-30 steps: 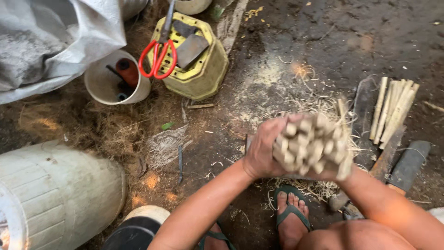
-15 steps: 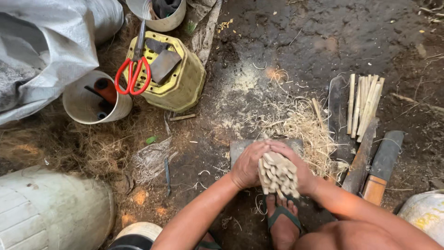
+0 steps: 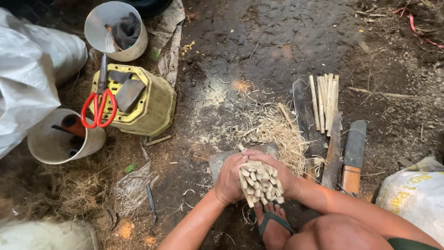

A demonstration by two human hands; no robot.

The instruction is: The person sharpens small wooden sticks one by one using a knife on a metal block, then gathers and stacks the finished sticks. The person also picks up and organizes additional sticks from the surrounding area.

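Bamboo stick bundle [image 3: 260, 182] clasped by left hand [image 3: 230, 179], right hand [image 3: 277, 172]; bare dirt ahead.

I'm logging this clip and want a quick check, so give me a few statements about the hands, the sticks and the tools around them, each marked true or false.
1. Both hands, left hand and right hand, grip one bundle of sticks. True.
2. The red-handled scissors lie in the white bucket. False: they rest on the yellow container.
3. A second batch of loose sticks lies on the ground, apart from the hands. True.
4. The person is barefoot. False: a green sandal is on the foot.
5. A knife with a wooden handle lies to the right of the hands. True.
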